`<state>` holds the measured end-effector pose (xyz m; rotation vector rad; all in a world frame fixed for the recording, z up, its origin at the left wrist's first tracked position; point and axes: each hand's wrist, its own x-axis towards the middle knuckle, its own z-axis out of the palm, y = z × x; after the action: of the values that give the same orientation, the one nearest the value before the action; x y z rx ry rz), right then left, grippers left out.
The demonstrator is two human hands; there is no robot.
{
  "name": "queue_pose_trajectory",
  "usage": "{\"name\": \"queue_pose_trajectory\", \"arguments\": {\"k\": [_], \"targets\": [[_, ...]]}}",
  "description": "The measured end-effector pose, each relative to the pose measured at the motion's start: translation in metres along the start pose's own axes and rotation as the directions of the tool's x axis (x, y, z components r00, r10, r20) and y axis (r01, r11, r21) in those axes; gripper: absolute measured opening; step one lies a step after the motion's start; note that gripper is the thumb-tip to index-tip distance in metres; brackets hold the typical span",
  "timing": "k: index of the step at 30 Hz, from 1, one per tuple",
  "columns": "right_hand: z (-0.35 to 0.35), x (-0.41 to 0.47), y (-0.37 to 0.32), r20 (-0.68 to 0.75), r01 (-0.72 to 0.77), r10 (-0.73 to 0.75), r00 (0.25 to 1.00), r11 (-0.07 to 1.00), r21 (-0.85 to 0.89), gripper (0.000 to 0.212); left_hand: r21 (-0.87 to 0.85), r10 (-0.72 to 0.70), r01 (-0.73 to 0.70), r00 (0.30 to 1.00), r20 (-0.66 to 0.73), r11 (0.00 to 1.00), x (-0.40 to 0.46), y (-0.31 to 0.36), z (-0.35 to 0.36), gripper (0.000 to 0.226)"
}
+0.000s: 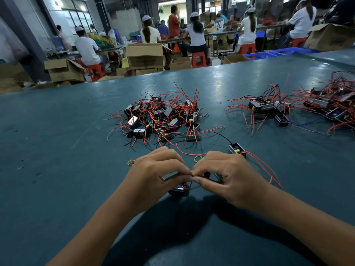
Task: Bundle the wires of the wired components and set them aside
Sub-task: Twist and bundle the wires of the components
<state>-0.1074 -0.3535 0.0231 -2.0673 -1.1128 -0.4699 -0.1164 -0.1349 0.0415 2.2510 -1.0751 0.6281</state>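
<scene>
Green bench point(57, 141): my left hand point(153, 169) and right hand point(226, 173) met, pinching the component point(179, 188) wires; loose component point(237, 148) at 1 o'clock risked snagging.

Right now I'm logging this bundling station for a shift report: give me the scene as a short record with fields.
surface: teal table
left hand: pinching wires of the held component
right hand: pinching the same wires
rubber bands: one left of the hands, one between them
loose component: beside the right hand
unbundled pile: centre
second pile: right
</scene>
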Motion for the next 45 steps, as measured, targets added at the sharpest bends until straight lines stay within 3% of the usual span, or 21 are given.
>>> {"name": "queue_pose_trajectory", "arguments": {"k": [4,7,10,13,21,25,27,28,30,32,34,38,45], "targets": [[0.0,-0.001,0.0,0.005,0.005,-0.005,1.0,1.0,-0.013,0.007,-0.095,-0.137,0.14,0.99,0.037,0.986,0.0,0.004,-0.002,0.007],[-0.001,-0.001,0.002,-0.004,-0.008,0.008,1.0,0.999,-0.032,0.008,-0.213,-0.321,0.332,0.943,0.087,0.919,-0.001,0.012,0.0,0.01],[-0.001,-0.002,0.002,-0.017,-0.021,0.02,1.0,0.998,-0.054,0.007,-0.407,-0.545,0.557,0.824,0.157,0.724,0.0,0.02,0.005,0.018],[0.0,-0.002,0.001,-0.029,-0.022,0.019,0.999,0.997,-0.072,0.005,-0.514,-0.675,0.679,0.699,0.235,0.525,0.001,0.022,0.008,0.021],[0.003,-0.001,-0.001,-0.028,-0.012,0.01,1.0,0.998,-0.061,0.008,-0.543,-0.724,0.752,0.602,0.338,0.373,0.002,0.025,0.007,0.028],[0.004,-0.001,-0.003,-0.024,0.027,-0.029,0.999,0.995,-0.091,0.007,-0.609,-0.727,0.777,0.51,0.46,0.159,0.003,0.028,0.01,0.026],[0.004,-0.001,-0.002,-0.034,0.022,-0.025,0.999,0.996,-0.09,0.007,-0.622,-0.716,0.774,0.501,0.485,0.121,0.004,0.028,0.011,0.026],[0.004,-0.001,-0.002,-0.044,0.005,-0.009,0.999,0.997,-0.08,0.006,-0.627,-0.719,0.761,0.53,0.45,0.168,0.004,0.026,0.011,0.028],[0.002,-0.001,-0.001,-0.065,-0.03,0.026,0.998,0.998,-0.062,0.006,-0.562,-0.695,0.693,0.668,0.266,0.451,0.003,0.02,0.007,0.026],[0.001,-0.001,0.0,-0.073,-0.055,0.05,0.996,0.996,-0.065,0.005,-0.352,-0.521,0.51,0.851,0.068,0.785,0.002,0.013,-0.002,0.012],[0.001,-0.002,0.0,-0.072,-0.078,0.074,0.995,0.996,-0.053,0.005,-0.151,-0.287,0.287,0.958,0.026,0.946,0.0,0.007,-0.008,0.013],[0.001,-0.002,-0.001,-0.061,-0.079,0.077,0.995,0.997,-0.025,0.005,-0.005,-0.099,0.099,0.994,0.047,0.995,-0.001,0.001,-0.008,0.017],[0.001,-0.001,-0.002,-0.032,-0.061,0.061,0.998,0.998,-0.004,0.004,0.132,0.03,-0.034,0.999,0.029,0.991,0.0,0.0,-0.003,0.021]]}}
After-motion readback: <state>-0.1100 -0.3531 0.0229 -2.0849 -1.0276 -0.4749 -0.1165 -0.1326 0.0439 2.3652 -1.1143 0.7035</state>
